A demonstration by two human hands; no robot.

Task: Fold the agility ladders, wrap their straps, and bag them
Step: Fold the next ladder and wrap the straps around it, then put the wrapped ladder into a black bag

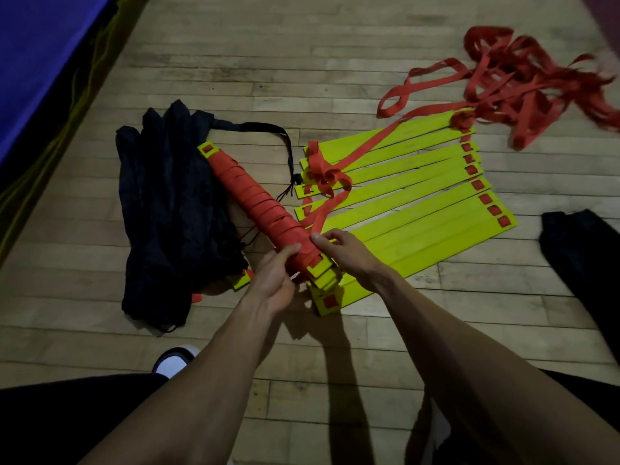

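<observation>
So the wrapped ladder bundle [258,203] is lying on the wooden floor [335,62], red strap wound round it nearly end to end. Its long axis runs diagonally, far end up and to the left with a yellow rung tab sticking out, near end down by both hands. It partly rests on the edge of the black drawstring bag [167,203], which sits crumpled just to its left.

Left hand [275,280] has its fingers curled round the near end of the bundle, thumb on top of the last red turns. Right hand [339,250] is right beside it on the other side, fingers bent and pinching at the strap end where the winding stops, looks like tucking or securing it, though I can't tell exactly what the fingertips have hold of.

The key bit for what comes next, I reckon: the bag lies left of the bundle, so the left hand is the nearer one to open its mouth, and the bundle would go in lengthwise along that diagonal axis. I can't make out where the bag's opening is from here.

Second ladder [402,193] is fanned out flat on the floor to the right, rungs side by side, with its loose red straps [523,82] in a tangled heap beyond. That one hasn't been folded or wrapped yet.
</observation>
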